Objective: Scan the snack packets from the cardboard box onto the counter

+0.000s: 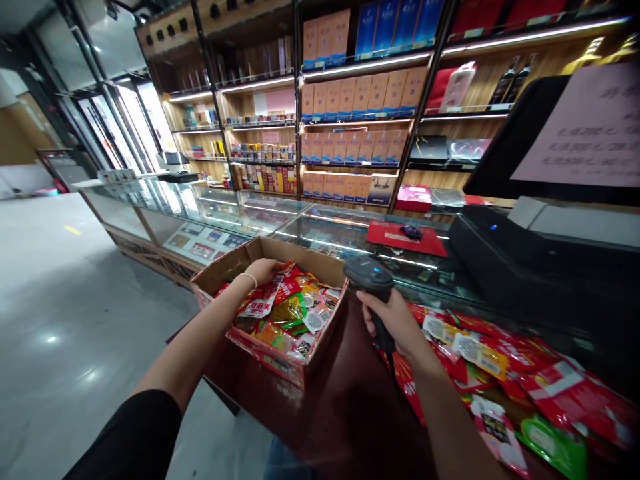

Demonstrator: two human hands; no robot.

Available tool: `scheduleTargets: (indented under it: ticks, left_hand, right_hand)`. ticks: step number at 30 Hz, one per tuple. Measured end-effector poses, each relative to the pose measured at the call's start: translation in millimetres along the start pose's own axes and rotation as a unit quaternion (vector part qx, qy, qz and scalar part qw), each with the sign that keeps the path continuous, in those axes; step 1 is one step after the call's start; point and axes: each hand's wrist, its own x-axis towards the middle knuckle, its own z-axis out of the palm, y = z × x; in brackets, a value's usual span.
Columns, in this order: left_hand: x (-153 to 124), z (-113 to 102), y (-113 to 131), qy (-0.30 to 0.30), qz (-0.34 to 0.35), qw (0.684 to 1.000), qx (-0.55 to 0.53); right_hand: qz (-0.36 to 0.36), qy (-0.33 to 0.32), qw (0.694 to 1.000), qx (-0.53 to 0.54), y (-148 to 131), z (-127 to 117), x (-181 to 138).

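The cardboard box sits open on the near left corner of the dark tabletop, one corner jutting over the edge above the floor. It is packed with snack packets in red, green and yellow.

The person's left arm comes in from the near side of the box, bare from a black sleeve, nearly straight, the forearm crossing the box's left wall. A thin band circles the wrist. The left hand is at the far left corner inside the box, palm down, fingers curled over the top edge of a red-and-white packet, which it grips where it lies on the other packets.

To the right of the box, the right forearm rises from the near edge, wrist cocked. The right hand is wrapped tight around the grip of a black barcode scanner, held upright just past the box's right wall. The scanner's head is level with the box rim, with a small blue light on top.

Further right of the box, a loose heap of packets is spread flat over the tabletop, mostly red, a few green.

Beyond the box runs a glass counter; on it, to the box's far right, lie a red mat and a black till. Behind the box stand lit shelves of orange cartons.
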Motion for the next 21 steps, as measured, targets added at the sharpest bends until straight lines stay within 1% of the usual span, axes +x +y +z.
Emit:
scheduleTargets:
  ticks: [2,4,6,10,14,16,18,21]
  left_hand:
    - [-5.2,-9.7,7.6,0.059,-0.006,0.998,-0.012]
    - [-9.7,-19.6,17.5,0.112,-0.016,0.992,-0.053]
    - [-13.3,-27.9,30.0,0.131,-0.01,0.984,-0.117]
    - [-18.7,-36.6,63.5,0.112,0.031,0.958,-0.264]
    - [-22.3,-40.9,105.5,0.08,0.057,0.896,-0.433]
    - [-23.7,-43.3,125.5,0.058,0.072,0.874,-0.478]
    - [-25.3,-44.7,142.1,0.042,0.084,0.871,-0.482]
    - [-28.0,-44.0,160.4,0.03,0.099,0.877,-0.469]
  right_hand:
    - [-0.006,0.003,1.0,0.005,-2.3,-3.9,-1.9]
    - [-0.011,0.004,1.0,0.006,-5.8,-8.0,-4.8]
    - [-0.011,0.005,1.0,0.005,-10.1,-12.2,-8.9]
    - [-0.018,0.015,1.0,0.015,-17.3,-21.8,-18.6]
    - [-0.029,0.022,0.999,0.017,-22.3,-33.9,-26.8]
    - [-0.033,0.027,0.999,0.02,-25.3,-40.2,-30.1]
    - [-0.035,0.027,0.999,0.02,-28.7,-46.3,-33.0]
    - [-0.03,0.025,0.999,0.014,-32.9,-54.3,-36.9]
